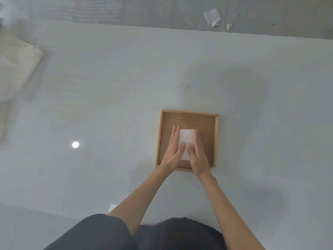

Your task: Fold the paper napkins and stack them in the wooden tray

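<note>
A square wooden tray lies on the white table, right of centre. Inside it sits a white folded paper napkin stack. My left hand lies flat along the stack's left side with its thumb on top. Along the right side my right hand presses likewise, its thumb resting on the paper. Both hands hold the stack between them; the stack's near part is hidden under the thumbs and palms.
The white table stretches wide to the left and far side. A cream cushion lies at the far left. Crumpled paper scraps lie on the grey floor beyond the table. My dark-clad knees fill the bottom edge.
</note>
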Tool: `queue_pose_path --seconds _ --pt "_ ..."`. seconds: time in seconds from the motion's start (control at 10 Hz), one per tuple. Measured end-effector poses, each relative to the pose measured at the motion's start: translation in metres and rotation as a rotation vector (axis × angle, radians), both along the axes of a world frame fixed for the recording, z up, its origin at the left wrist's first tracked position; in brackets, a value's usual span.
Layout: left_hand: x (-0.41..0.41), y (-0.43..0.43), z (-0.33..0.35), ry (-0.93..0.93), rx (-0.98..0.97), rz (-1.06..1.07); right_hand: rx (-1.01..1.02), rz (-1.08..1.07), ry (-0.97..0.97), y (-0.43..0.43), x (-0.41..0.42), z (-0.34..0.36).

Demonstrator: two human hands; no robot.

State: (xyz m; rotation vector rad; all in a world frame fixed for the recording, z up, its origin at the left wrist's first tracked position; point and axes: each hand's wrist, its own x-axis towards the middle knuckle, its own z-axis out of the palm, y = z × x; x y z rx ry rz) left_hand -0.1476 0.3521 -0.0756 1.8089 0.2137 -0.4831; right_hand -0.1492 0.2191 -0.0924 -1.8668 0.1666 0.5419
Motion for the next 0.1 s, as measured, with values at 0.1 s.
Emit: queue_pose_path --seconds 0.1 --pt "-0.0015 0.0075 0.0158 -0.053 -0.018 0.021 -0.009 -0.189 0.009 -0.0096 0.0027 0.0211"
